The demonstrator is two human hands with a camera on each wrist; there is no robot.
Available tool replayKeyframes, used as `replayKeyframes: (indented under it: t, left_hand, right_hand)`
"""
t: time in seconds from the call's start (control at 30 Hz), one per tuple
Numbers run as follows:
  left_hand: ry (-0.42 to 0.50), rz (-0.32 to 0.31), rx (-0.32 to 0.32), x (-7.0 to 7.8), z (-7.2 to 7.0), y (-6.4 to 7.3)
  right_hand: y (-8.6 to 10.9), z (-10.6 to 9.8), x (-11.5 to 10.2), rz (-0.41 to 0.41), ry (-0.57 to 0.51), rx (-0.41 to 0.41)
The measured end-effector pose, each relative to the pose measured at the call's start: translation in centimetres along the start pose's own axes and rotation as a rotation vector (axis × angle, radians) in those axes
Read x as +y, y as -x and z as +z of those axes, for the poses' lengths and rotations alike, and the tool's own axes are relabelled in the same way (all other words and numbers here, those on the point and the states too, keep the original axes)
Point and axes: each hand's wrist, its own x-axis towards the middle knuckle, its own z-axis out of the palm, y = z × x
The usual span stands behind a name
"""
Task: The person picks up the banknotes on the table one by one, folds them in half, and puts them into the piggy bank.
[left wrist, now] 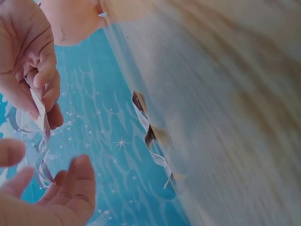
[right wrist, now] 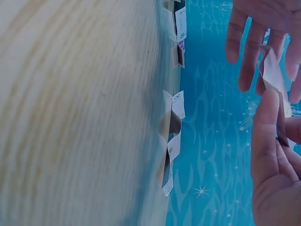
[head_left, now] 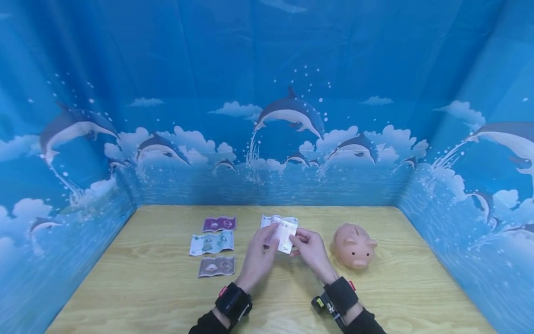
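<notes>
A pale, creased banknote (head_left: 286, 235) is held above the table, pinched between the thumb and fingers of my right hand (head_left: 312, 250). In the right wrist view this note (right wrist: 273, 70) stands nearly on edge. My left hand (head_left: 258, 255) is at the note's other end; its fingers (right wrist: 248, 66) are extended and spread around that end without curling on it. Behind the held note, another wavy banknote (head_left: 267, 220) lies on the table, partly covered by it in the head view. The left wrist view shows that lying note (left wrist: 149, 132) side-on.
Left of my hands lie a purple banknote (head_left: 219, 224), a white-green one (head_left: 212, 243) and a brownish one (head_left: 216, 266), in a column. A pink piggy bank (head_left: 353, 246) with a top slot stands to the right. Dolphin-printed curtains (head_left: 267, 176) border the wooden table (head_left: 154, 297).
</notes>
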Motion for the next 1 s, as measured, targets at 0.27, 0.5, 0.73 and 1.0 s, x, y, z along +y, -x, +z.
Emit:
replayKeyframes:
  t: [0.27,0.5,0.73,1.0]
  left_hand:
    - [0.124,-0.151,0.048,0.02,-0.11,-0.27]
    - [0.164,-0.211,0.055,0.06,-0.13,-0.37]
    - [0.202,-0.203,0.042,-0.11,-0.17,-0.38]
    - [0.177,-0.204,0.063,-0.26,-0.15,-0.61]
  right_hand:
    - [0.17,0.18,-0.07,0.013,0.024,0.013]
    - [0.30,0.25,-0.24,-0.023,0.077,0.007]
    - [0.46,0.41,-0.45,-0.045,0.093,0.029]
    - [0.39,0.44,-0.32,-0.052,0.116,0.043]
